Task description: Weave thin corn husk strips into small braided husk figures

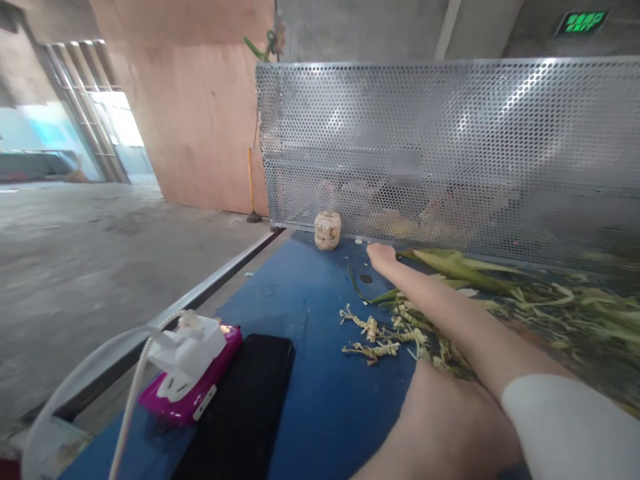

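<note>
My right hand (383,257) reaches far over the blue tabletop (320,300), its fingers closed, beside the tip of a long green leaf (445,261). What it pinches, if anything, is too small to make out. Close to me, my left hand (445,420) is curled under my right forearm, next to several small braided pieces of pale plant strips (373,328). Its fingertips are hidden, and so is anything inside them. A heap of loose green and straw-coloured leaf strips (565,313) spreads to the right, partly behind my right arm.
A pale, coated jar (327,231) stands at the back against a perforated metal screen (450,147). At the near left lie a black phone (245,407) and a magenta device (215,380) with a white plug (193,347) and cable. A broom (252,193) leans by the wall.
</note>
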The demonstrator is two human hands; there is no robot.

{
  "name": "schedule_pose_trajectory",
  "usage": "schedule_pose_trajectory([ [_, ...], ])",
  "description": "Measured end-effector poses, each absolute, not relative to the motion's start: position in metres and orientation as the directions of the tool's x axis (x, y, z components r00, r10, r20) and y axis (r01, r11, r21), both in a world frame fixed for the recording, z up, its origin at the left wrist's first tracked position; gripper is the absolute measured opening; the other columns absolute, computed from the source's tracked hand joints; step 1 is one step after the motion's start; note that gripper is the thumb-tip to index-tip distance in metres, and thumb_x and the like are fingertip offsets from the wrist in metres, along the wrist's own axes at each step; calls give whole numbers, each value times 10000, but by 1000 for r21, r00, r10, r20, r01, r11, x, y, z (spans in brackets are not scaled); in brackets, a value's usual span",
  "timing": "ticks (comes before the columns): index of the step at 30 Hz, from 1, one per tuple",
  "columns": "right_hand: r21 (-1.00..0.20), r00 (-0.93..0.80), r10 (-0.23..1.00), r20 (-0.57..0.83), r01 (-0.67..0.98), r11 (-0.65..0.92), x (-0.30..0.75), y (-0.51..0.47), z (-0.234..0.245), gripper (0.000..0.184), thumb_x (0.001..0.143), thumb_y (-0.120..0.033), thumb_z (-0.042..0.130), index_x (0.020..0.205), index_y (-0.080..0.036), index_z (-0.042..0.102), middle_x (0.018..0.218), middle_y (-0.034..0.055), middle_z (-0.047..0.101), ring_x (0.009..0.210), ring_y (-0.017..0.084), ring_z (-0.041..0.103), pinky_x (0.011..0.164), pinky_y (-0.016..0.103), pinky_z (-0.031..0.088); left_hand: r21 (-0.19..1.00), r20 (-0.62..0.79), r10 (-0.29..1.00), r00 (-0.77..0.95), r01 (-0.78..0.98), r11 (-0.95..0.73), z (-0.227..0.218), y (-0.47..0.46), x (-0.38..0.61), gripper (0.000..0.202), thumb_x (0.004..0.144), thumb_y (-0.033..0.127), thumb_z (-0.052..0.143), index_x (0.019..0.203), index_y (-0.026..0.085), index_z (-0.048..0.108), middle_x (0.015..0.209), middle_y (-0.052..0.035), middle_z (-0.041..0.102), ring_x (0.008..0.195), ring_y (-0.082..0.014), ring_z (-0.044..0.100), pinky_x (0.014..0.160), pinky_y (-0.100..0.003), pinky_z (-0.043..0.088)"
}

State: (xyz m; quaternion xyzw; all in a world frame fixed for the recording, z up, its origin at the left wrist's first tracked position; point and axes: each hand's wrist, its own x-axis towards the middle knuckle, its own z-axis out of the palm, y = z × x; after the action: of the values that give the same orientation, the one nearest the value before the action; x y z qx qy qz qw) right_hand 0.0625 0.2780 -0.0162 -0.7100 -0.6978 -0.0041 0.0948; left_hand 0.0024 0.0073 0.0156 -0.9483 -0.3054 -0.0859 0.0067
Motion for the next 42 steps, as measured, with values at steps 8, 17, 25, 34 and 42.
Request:
schedule_pose_trajectory([
  [8,-644,172,980,102,762,-67,106,250,16,292,838,-302,474,1091,-160,509,1109,71,526,944,176,539,786,373,461,-146,309,374,875,432,-890,4,2,4,107,693,104,535,635,107,625,522,-74,601,436,-163,549,434,-293,391],
  [17,-982,-181,971,154,77,170,103,123,55,394,696,-509,575,624,-162,401,612,-67,375,409,7,201,349,142,216,-165,513,369,775,511,-844,-8,1,3,231,793,148,455,584,131,552,469,-24,565,402,-152,536,397,-263,348],
  [25,-778,-633,636,441,-623,-80,91,9,80,261,704,-223,639,567,-178,422,520,-77,357,377,24,166,309,131,154,-172,537,361,762,518,-838,-16,6,2,227,786,153,460,565,136,509,451,-8,532,367,-138,494,373,-245,262],
  [34,-672,-657,548,517,-708,-216,89,0,78,320,754,-130,559,497,-158,371,475,-78,376,336,5,168,285,101,154,-128,450,394,801,495,-860,-9,7,0,190,692,13,435,594,146,528,515,-3,585,426,-155,546,387,-248,318],
  [42,-590,-643,411,646,-763,-265,96,2,63,210,755,-137,542,560,-169,471,563,-52,478,354,0,226,321,92,249,12,261,489,832,504,-864,-5,6,0,219,710,-4,432,723,151,585,688,-21,651,595,-200,620,461,-291,372],
])
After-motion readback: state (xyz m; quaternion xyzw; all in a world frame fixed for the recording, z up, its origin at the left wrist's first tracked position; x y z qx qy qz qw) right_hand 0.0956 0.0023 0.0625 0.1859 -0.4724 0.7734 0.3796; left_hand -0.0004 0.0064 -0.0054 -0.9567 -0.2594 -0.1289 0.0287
